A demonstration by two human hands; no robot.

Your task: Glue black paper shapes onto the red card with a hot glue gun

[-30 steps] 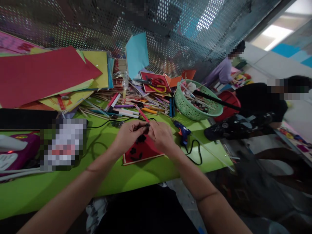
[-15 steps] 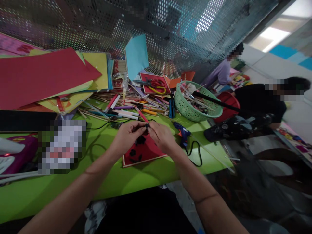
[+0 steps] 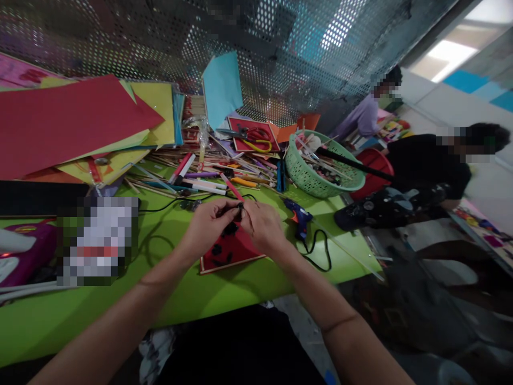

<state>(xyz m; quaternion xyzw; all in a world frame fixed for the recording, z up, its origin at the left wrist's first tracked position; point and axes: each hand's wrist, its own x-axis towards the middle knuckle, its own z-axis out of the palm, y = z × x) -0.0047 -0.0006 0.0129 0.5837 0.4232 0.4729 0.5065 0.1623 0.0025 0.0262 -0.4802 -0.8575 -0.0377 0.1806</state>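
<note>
Above a red panel (image 3: 242,247) with a pale border, my two hands meet fingertip to fingertip. My left hand (image 3: 210,223) pinches a small black piece (image 3: 240,207) between thumb and forefinger. Closed on the same piece from the other side is my right hand (image 3: 265,224). The piece is dark and partly covered by fingers, so its exact shape is unclear. Black petal-like shapes (image 3: 217,249) lie on the panel below. A pinkish-red stick (image 3: 230,185) runs down behind my fingers; whether a hand touches it cannot be seen.
A blue glue gun (image 3: 300,219) lies right of my hands on the green table (image 3: 192,299). Behind are markers (image 3: 204,186), thin sticks, scissors (image 3: 256,140) and a green basket (image 3: 308,179). Coloured paper (image 3: 72,120) is stacked left. Two people are at the right.
My right hand has turned slightly, its fingers curling closer around the black piece. My left hand keeps its pinch. The whole view has shifted slightly.
</note>
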